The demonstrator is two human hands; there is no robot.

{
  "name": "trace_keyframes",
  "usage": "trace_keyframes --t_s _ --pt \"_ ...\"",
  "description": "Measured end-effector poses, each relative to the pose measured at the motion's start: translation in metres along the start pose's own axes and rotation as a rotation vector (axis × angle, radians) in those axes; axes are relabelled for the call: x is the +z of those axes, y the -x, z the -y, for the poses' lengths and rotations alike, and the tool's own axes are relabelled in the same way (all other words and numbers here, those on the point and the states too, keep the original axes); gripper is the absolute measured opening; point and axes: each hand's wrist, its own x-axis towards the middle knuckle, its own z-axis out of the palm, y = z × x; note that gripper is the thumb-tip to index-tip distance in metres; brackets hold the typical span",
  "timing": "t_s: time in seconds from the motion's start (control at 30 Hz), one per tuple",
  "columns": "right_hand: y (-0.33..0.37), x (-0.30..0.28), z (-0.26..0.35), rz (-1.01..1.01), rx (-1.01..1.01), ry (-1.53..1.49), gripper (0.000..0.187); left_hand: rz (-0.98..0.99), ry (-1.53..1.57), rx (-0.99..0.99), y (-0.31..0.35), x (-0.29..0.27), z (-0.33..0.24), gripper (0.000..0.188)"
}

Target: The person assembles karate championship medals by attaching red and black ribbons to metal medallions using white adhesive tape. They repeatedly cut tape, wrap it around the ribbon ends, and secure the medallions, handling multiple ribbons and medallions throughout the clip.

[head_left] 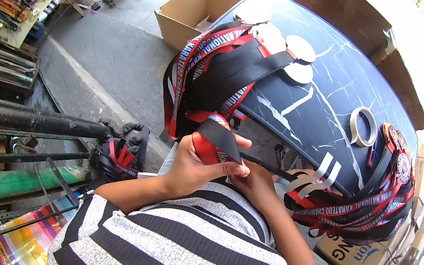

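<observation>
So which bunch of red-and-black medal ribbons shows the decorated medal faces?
The bunch at the table's right edge; the left bunch's round medals show plain pale backs.

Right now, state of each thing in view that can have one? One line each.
left hand: closed on the folded ribbon
right hand: at the ribbon's end, grip hidden
red and black ribbon: folded, held over the lap
medal bundle: draped over the table's left edge
second medal bundle: hanging off the right edge
tape roll: lying flat on the table
cardboard box: open
</observation>
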Motion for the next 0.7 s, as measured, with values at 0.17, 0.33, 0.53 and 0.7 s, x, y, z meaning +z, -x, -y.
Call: trace_keyframes --t_s 0.17,0.33,0.53,0.7 --pt "-0.009 0.017 -0.041 0.021 0.153 -0.001 0.018 -0.043 -0.021 0.057 -0.009 0.002 -0.005 0.025" --pt "-0.003 0.032 -0.077 0.293 0.282 0.442 0.027 0.042 0.074 0.196 -0.021 -0.006 -0.014 0.016" --pt "0.008 0.006 -0.029 0.105 0.267 -0.357 0.029 0.204 0.000 -0.002 -0.019 0.001 -0.005 0.023" --pt "0.024 -0.026 0.031 0.009 -0.065 -0.452 0.024 0.263 -0.291 0.131 -0.024 -0.001 0.004 0.019"
